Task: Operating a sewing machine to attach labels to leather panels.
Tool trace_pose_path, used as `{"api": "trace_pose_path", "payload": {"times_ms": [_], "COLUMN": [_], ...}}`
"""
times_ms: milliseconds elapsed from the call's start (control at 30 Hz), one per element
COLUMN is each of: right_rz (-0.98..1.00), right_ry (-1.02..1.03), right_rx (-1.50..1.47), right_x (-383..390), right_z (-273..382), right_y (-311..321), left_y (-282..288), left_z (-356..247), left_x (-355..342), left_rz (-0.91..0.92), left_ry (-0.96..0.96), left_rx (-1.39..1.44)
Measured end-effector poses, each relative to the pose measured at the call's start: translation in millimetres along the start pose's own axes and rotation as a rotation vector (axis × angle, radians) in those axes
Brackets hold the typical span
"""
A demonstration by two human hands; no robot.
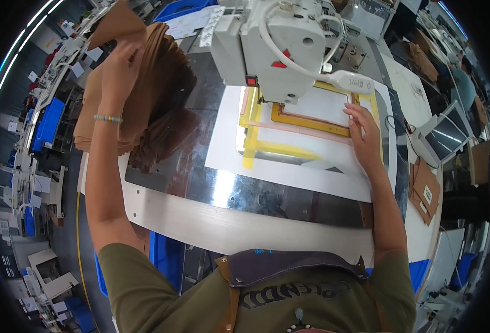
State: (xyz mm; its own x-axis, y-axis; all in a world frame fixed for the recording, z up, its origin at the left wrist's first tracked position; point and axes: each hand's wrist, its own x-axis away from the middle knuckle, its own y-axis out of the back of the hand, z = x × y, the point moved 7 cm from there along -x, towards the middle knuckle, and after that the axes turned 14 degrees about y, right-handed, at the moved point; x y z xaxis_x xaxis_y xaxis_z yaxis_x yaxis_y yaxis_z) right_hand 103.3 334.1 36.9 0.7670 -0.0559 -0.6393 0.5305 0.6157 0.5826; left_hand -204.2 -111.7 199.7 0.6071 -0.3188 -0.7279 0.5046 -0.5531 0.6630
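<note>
At the far left, my left hand [124,64] is closed on the edge of a brown fabric piece [117,25], which bends up above the stack. Under that hand lies a thick stack of brown fabric pieces [164,72], fanned along its right side. My right hand [365,130] has its fingers loosely stretched out at the right end of a yellow-edged clamp frame [311,121]; whether the fingertips touch it I cannot tell. The frame lies on a white sheet [228,150] with yellow tape strips, beneath the white head of a sewing machine [281,53].
A shiny metal plate [200,186] and a pale table edge [200,222] lie before me. Blue bins [167,261] are below the table. To the right are a tilted screen [450,133] and brown pieces [424,188]. Other workstations line the left.
</note>
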Motion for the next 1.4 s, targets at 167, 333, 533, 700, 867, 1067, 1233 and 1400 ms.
{"api": "trace_pose_path", "payload": {"times_ms": [167, 333, 533, 700, 867, 1067, 1233, 1400], "right_rz": [0.198, 0.480, 0.480, 0.387, 0.104, 0.390, 0.329, 0.332], "right_ry": [0.263, 0.554, 0.669, 0.746, 0.847, 0.740, 0.793, 0.808], "right_rx": [0.112, 0.140, 0.477, 0.496, 0.489, 0.551, 0.496, 0.513], "right_x": [-24, -29, -44, -65, -65, -29, -30, -34], "right_z": [49, 98, 112, 117, 145, 112, 114, 117], "right_y": [-19, -84, -175, -200, -165, -183, -180, -181], "left_y": [-55, -59, -42, -27, -29, -24, 2, 10], "left_z": [-69, -100, -93, -51, 4, 11, 35, 47], "left_x": [140, 216, 223, 225, 233, 232, 247, 255], "left_rz": [0.522, 0.528, 0.519, 0.407, 0.437, 0.421, 0.374, 0.435], "left_ry": [-0.411, -0.502, -0.348, -0.202, 0.090, 0.214, 0.193, 0.189], "left_rx": [-0.166, -0.057, -0.058, -0.091, -0.470, -0.444, -0.267, -0.203]}}
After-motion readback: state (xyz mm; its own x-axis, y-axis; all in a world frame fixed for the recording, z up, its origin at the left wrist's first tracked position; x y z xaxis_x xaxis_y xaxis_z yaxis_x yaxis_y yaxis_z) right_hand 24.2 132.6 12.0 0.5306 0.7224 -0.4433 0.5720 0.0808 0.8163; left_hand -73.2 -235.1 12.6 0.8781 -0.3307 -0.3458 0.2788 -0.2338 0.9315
